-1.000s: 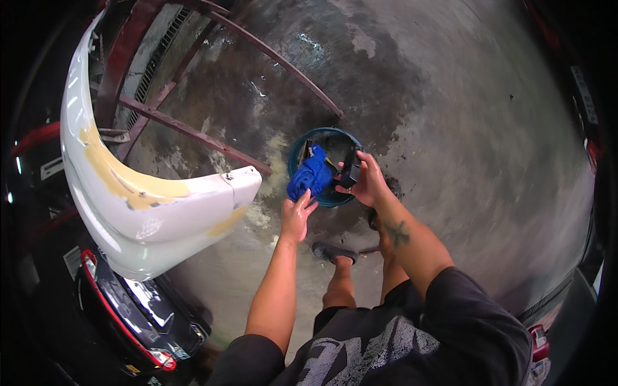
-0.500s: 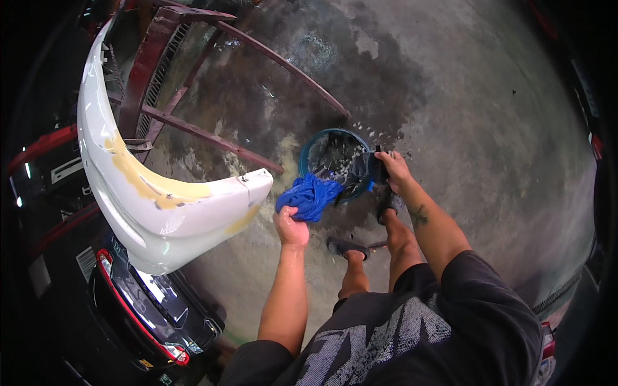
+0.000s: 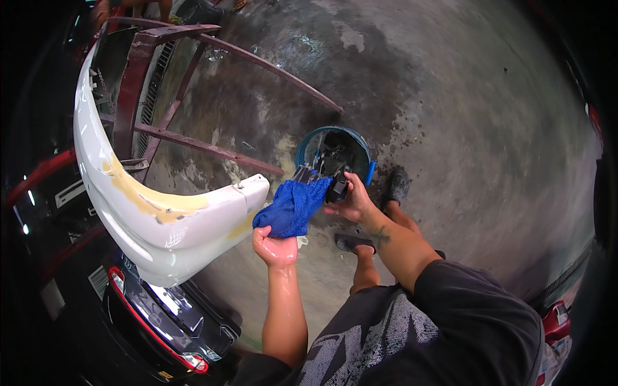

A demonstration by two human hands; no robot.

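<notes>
A wet blue cloth (image 3: 295,204) is gripped in my left hand (image 3: 277,249), its loose end reaching toward the near rim of a round blue bucket (image 3: 371,168). Dark water shows inside the bucket. My right hand (image 3: 354,201) holds a black block-like object (image 3: 339,184) by the cloth's right edge, in front of the bucket; its exact kind is unclear. Left of the cloth stands a curved white car bumper (image 3: 193,225) with yellowish filler patches. The cloth comes close to the bumper's right end; I cannot tell whether they touch.
A maroon metal stand (image 3: 206,147) stretches behind the bumper toward the bucket. The concrete floor (image 3: 489,141) has dark wet patches. A dark car (image 3: 187,315) with red lights is at lower left. My sandalled feet (image 3: 398,186) are beside the bucket. Another person's legs (image 3: 164,9) show at the far left.
My right hand has brought the black object from the bucket's right side left and nearer, beside the cloth. My left hand has moved slightly left and nearer with the cloth. Splashing drops are gone.
</notes>
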